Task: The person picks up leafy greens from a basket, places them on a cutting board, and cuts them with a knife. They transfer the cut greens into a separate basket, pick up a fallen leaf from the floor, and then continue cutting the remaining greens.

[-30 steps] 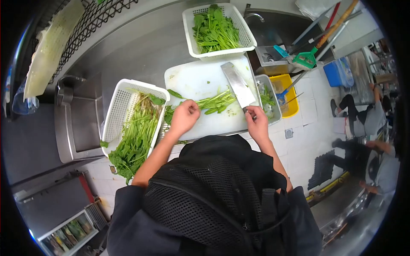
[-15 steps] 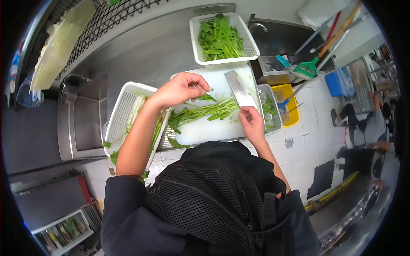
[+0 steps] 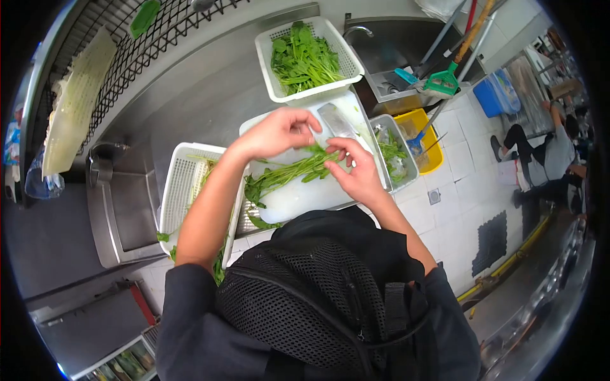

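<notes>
A bunch of leafy green stems (image 3: 289, 176) lies across the white cutting board (image 3: 292, 206), leaves to the left and cut ends to the right. My left hand (image 3: 283, 132) is over the board's upper part, fingers bent and thumb apart from them, above the stems. At the cut ends, my right hand (image 3: 358, 170) has its fingers curved and its thumb apart, with the stem ends between them. A cleaver (image 3: 335, 120) lies on the board beyond my right hand, its handle hidden behind that hand.
A white basket (image 3: 264, 79) of trimmed greens stands behind the board. Another white basket (image 3: 170, 190) with greens is at left, beside a sink (image 3: 130, 209). Right of the board are a grey bin (image 3: 410, 174) with scraps and a yellow bucket (image 3: 434, 140). A person (image 3: 553, 152) is far right.
My right hand has let go of the cleaver, which now lies on the board, and has moved left to the stem ends. My left hand stays above the stems. The view has shifted slightly.
</notes>
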The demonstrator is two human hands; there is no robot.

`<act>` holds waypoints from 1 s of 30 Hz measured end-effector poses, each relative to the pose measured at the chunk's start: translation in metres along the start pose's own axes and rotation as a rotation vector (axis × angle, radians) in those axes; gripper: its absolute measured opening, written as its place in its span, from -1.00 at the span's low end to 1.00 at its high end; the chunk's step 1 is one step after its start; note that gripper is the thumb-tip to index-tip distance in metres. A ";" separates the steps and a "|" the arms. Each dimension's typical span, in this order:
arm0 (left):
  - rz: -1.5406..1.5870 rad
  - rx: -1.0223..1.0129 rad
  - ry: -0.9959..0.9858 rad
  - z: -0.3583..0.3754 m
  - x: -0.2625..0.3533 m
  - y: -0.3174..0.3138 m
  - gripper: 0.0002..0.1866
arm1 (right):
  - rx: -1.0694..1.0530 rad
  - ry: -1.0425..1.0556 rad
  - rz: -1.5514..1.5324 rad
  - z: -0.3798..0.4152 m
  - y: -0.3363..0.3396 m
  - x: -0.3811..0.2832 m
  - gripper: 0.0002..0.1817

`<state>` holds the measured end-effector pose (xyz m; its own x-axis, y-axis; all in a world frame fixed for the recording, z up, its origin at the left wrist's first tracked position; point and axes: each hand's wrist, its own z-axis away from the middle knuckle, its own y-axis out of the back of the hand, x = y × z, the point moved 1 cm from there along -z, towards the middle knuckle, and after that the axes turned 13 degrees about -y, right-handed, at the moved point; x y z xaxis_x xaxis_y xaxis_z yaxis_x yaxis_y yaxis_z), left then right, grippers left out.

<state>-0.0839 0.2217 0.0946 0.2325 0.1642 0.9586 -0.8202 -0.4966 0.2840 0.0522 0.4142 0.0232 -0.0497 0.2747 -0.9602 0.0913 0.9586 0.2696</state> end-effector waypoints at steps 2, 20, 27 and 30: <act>-0.145 0.030 -0.075 -0.015 -0.003 0.023 -0.80 | 0.065 -0.019 -0.018 -0.001 0.004 0.001 -0.47; -0.747 0.348 0.108 0.056 -0.132 -0.080 -0.71 | 0.194 -0.380 0.319 0.056 0.024 0.084 -0.58; -0.850 0.463 0.050 0.072 -0.141 -0.120 -0.78 | 0.076 -0.346 0.700 0.026 0.022 0.092 -0.38; -0.854 0.502 0.040 0.068 -0.155 -0.122 -0.77 | 0.045 -0.528 0.470 0.019 0.037 0.096 -0.39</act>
<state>0.0155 0.1987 -0.0868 0.6169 0.6593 0.4299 -0.0672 -0.5001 0.8633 0.0701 0.4742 -0.0609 0.4930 0.5753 -0.6527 0.0265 0.7399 0.6722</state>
